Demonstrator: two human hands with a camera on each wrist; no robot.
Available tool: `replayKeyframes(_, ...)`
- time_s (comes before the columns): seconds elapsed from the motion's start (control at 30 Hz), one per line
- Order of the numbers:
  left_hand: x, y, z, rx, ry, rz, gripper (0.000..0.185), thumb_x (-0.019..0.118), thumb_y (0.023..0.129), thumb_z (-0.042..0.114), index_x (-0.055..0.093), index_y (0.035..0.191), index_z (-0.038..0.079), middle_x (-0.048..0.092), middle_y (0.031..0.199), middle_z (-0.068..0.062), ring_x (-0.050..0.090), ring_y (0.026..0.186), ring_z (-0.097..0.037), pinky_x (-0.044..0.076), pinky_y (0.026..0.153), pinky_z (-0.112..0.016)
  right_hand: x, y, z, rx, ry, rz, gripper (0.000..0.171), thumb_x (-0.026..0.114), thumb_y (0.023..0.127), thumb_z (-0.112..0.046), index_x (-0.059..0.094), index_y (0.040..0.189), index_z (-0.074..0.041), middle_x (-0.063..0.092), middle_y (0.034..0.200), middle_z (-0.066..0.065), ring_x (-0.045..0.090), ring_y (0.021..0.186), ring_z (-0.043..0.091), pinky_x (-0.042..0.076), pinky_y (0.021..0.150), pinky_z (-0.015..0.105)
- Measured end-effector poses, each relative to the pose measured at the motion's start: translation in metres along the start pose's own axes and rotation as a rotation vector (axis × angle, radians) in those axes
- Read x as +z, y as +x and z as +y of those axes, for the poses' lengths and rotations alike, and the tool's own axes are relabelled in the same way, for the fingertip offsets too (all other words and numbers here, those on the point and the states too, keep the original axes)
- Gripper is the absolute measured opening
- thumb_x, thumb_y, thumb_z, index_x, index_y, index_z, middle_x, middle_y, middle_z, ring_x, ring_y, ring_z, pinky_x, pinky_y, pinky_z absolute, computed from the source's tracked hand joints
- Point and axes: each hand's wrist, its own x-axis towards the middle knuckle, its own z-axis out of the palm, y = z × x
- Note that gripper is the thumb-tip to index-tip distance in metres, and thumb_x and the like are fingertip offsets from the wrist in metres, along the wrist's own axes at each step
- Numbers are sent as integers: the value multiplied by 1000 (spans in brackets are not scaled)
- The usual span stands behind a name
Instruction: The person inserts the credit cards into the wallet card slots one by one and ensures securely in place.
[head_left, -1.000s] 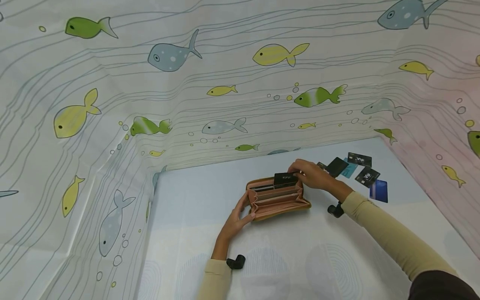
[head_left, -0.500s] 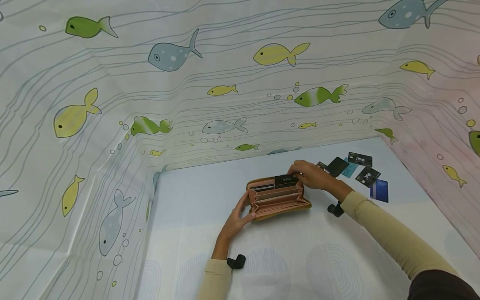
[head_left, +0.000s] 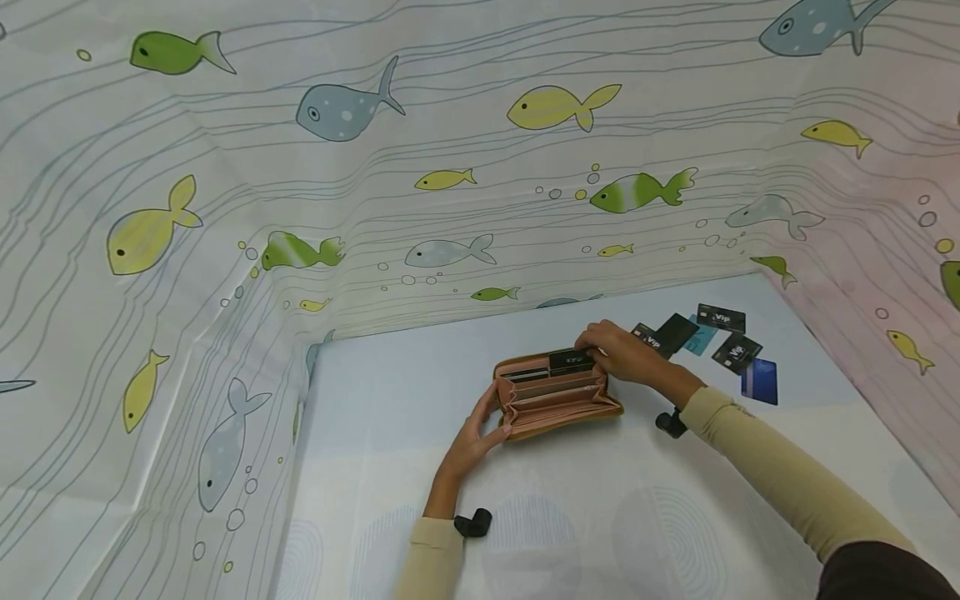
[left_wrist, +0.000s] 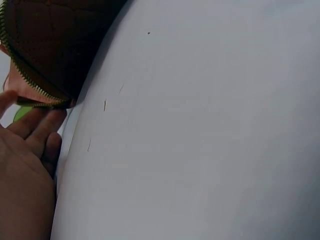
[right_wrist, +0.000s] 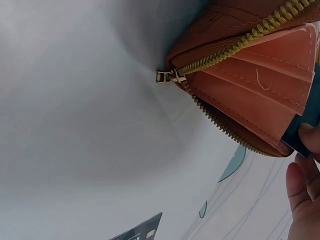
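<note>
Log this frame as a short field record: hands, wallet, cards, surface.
left hand: fingers rest against the left end of the wallet, steadying it
right hand: pinches a black card at the wallet's far right
wallet: tan outside, pink inside, zip open, lying on the table with compartments spread
black card: partly pushed into a far slot, top edge showing
loose cards: several dark ones and a blue one lying flat to the right of the wallet
table: pale cover, fish-print sheet behind
</note>
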Motion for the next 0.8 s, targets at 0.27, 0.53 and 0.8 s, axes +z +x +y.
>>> replayKeyframes(0.27, -5, -3, 27, -5, 13, -37, 79, 58, 98, 11, 10, 160, 2, 24, 164, -21, 36, 144, -42, 27, 114, -67, 3, -3, 3, -54, -63, 45, 22, 65, 92, 8, 70, 107, -6, 60, 97, 5, 56, 93, 18, 52, 76, 36)
replayKeyframes(0.53, -5, -4, 26, 7, 9, -38, 79, 58, 98, 10, 9, 161, 3, 23, 164, -20, 35, 145, -42, 26, 114, -67, 5, -3, 2, -54, -73, 32, 19, 68, 91, 5, 71, 105, -7, 61, 97, 3, 56, 93, 17, 52, 75, 35)
replayKeyframes(0.8, -5, -3, 26, -4, 9, -34, 79, 58, 98, 11, 10, 161, 4, 23, 164, -19, 35, 145, -41, 27, 115, -65, 4, -3, 0, -55, -64, 26, 17, 67, 91, 5, 72, 103, -5, 62, 94, 3, 53, 88, 16, 50, 73, 34)
